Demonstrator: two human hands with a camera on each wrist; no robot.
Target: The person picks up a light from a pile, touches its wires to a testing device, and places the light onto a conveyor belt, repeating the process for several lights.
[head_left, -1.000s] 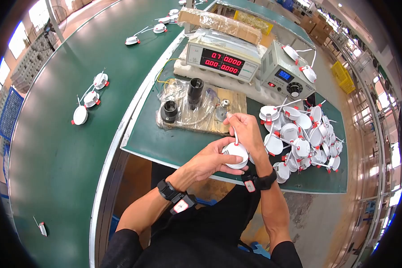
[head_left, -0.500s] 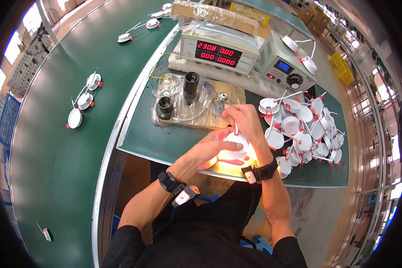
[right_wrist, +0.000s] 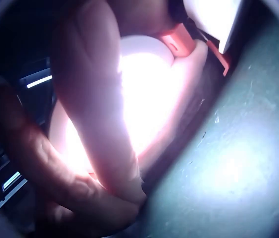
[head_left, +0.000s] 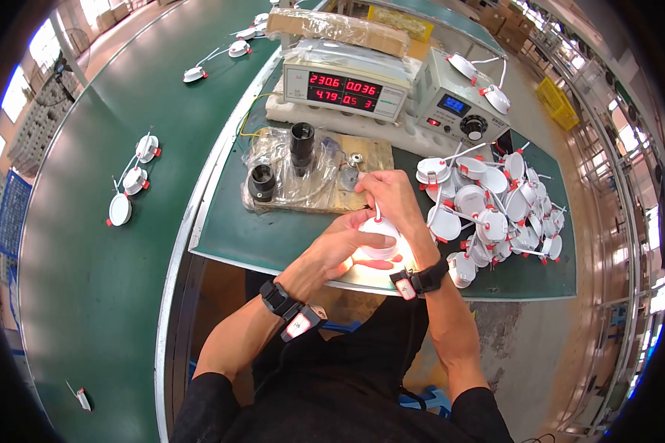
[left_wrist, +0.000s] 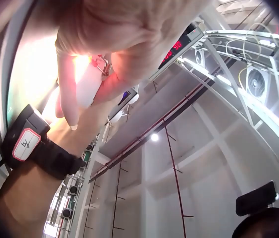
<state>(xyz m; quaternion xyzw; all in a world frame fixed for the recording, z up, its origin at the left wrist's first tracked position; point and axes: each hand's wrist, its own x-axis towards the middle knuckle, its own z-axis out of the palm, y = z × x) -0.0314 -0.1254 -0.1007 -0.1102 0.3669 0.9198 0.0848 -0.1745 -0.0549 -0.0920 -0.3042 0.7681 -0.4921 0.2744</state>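
A white round downlight (head_left: 375, 235) glows between the hands, its light facing down and toward the body. My left hand (head_left: 338, 247) grips it by the rim, thumb across the back. In the right wrist view the bright face of the downlight (right_wrist: 147, 94) shows between the fingers (right_wrist: 100, 99) supporting it. Its short white cable (head_left: 377, 212) rises into my right hand (head_left: 393, 198). The right fingertips pinch the cable end at a metal terminal (head_left: 355, 159) on the plastic-wrapped wooden board (head_left: 383, 156); the wire tips are hidden by the fingers.
Behind the board stand a meter (head_left: 340, 90) with red digits and a grey dial box (head_left: 451, 103). Two black sockets (head_left: 301, 144) rise from the board. Many downlights (head_left: 488, 207) are piled at the right. More downlights (head_left: 135, 180) lie on the green belt (head_left: 89, 295).
The downlight was dark a second ago and now shines. The meter's voltage rose from 0.7 to about 230, and its other readings climbed from zero. Both hands keep their hold.
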